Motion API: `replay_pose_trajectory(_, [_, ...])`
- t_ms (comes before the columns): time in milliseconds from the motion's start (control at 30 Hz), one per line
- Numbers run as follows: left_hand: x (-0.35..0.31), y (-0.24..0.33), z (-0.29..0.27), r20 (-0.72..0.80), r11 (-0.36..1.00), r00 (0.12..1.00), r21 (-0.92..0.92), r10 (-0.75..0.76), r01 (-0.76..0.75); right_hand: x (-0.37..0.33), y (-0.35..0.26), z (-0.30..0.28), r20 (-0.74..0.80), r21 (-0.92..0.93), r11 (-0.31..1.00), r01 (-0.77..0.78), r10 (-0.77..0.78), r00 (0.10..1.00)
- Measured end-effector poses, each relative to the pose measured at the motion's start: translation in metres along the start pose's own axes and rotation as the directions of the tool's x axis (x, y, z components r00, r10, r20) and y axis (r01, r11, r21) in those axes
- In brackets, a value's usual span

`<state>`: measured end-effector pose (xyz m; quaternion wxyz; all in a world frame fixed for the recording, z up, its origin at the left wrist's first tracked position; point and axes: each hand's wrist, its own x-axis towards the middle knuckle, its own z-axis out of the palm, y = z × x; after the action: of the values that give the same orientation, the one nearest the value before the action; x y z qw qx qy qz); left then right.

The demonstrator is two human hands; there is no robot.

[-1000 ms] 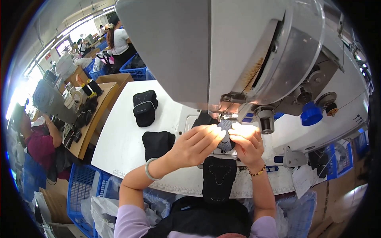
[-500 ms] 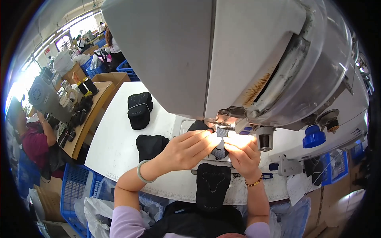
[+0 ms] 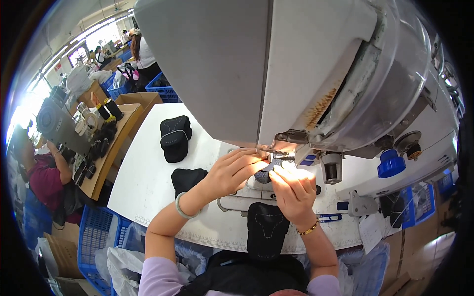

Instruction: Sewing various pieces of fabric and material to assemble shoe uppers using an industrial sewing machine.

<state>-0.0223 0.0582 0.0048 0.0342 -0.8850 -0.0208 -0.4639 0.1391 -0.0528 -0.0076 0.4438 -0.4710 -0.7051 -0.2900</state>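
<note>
A small grey textured fabric piece (image 3: pixel 263 176) lies under the needle area of a large sewing machine (image 3: pixel 212 64), lit by its lamp. On its left edge the fingertips of my left hand (image 3: pixel 231 172) are pinched together. My right hand (image 3: pixel 295 193) has its thumb and fingers closed on the piece's right side. Both hands largely cover the piece, and the machine head hides its far part. Just in front of my hands, a black stitched fabric pouch (image 3: pixel 267 231) lies at the table's near edge.
On the white table (image 3: pixel 143 182) at left lie another black pouch (image 3: pixel 176 139) and a black fabric piece (image 3: pixel 187 181). Blue crates (image 3: pixel 96 241) stand beside the table. A blue-handled tool (image 3: pixel 330 217) lies right of my hand. At far left, a person (image 3: pixel 47 177) sits at another machine.
Both hands have moved slightly farther in, toward the needle, with the grey fabric piece. My right hand has also shifted a little left. Less of the piece shows below my fingers.
</note>
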Motion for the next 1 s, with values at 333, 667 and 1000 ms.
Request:
replay_pose_trajectory(333, [-0.006,-0.006,0.01,-0.101,0.985,0.986,-0.127,-0.131,0.118,-0.007,0.004,0.008,-0.026,0.037,0.998,-0.056,0.057,0.998])
replay_pose_trajectory(667, [-0.004,-0.008,0.004,-0.092,0.986,0.989,-0.131,-0.117,0.104,-0.01,0.013,0.01,0.0,0.05,0.996,-0.076,0.076,0.997])
replay_pose_trajectory(1000, [0.011,0.015,-0.011,0.072,0.999,0.997,0.045,-0.027,0.023,-0.012,0.008,0.007,0.017,0.038,0.999,0.023,-0.024,1.0])
